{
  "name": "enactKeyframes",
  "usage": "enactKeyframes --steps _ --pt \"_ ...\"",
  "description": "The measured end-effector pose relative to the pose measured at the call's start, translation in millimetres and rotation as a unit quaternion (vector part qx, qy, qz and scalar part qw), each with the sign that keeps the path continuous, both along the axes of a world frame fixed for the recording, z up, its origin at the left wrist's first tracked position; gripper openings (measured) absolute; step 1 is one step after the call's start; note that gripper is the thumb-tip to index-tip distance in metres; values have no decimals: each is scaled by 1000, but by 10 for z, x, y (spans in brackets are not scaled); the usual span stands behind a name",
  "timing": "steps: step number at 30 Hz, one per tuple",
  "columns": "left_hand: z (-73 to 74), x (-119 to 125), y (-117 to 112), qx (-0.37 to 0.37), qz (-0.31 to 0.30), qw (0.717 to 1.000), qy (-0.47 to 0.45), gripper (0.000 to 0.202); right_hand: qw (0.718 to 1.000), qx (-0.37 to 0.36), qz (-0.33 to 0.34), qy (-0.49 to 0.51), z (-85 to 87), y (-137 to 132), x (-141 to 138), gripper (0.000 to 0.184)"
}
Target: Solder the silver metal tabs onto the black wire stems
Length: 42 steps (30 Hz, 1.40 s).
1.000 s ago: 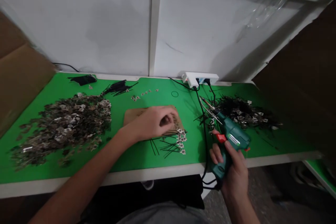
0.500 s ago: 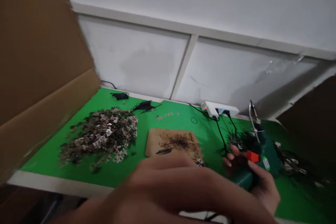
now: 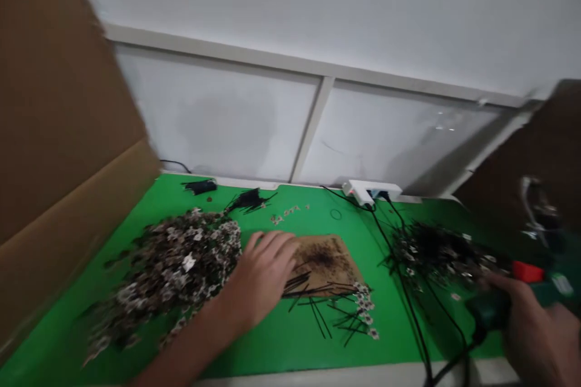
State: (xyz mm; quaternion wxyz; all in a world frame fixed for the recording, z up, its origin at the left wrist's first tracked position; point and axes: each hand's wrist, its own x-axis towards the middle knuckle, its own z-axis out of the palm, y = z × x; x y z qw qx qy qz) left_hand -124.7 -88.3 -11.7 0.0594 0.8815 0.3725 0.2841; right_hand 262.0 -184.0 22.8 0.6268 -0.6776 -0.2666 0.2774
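My left hand [image 3: 265,275] lies over the left edge of a brown board [image 3: 333,248] covered in dark specks. Its fingers stretch forward with small gaps; what is under the palm stays hidden. Beside it are thin black wires [image 3: 318,308], several ending in small pale pieces [image 3: 364,308]. At the lower right, my right hand [image 3: 538,332] is wrapped round a green soldering gun [image 3: 492,308] with a red trigger [image 3: 528,272]. The gun's metal tip [image 3: 540,211] points upward, smeared by motion.
A big heap of pale pieces [image 3: 177,266] covers the left of the green mat [image 3: 399,344]. Dark wire bundles [image 3: 249,199] lie behind. A white power strip [image 3: 372,189] has cables [image 3: 403,290] running forward. Another dark heap [image 3: 436,248] sits at right. Cardboard walls [image 3: 68,133] flank the table.
My left hand has gone from close in front of the camera to the board's left edge. My right hand has carried the soldering gun rightward and nearer, off the dark heap.
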Motion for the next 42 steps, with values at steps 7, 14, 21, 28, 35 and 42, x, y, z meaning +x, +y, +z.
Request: enactKeyframes --steps 7,14,21,28,35,42 --pt "-80 -86 -77 -19 -12 999 -27 41 933 -191 -39 -303 46 2 -517 45" --pt "-163 29 -177 -44 -48 998 19 69 821 -316 193 -434 -148 620 -1195 39" --pt "-73 -36 101 -10 46 998 -47 22 701 -376 295 -530 -101 1013 -1100 45" --pt "-110 -193 328 3 81 996 -23 18 640 -422 339 -546 -56 948 -937 50" --pt "-147 -238 335 -56 120 991 4 17 621 -419 344 -566 -274 857 -644 49" --pt "-133 -253 291 -30 120 992 7 15 518 -345 395 -676 -440 643 -365 52"
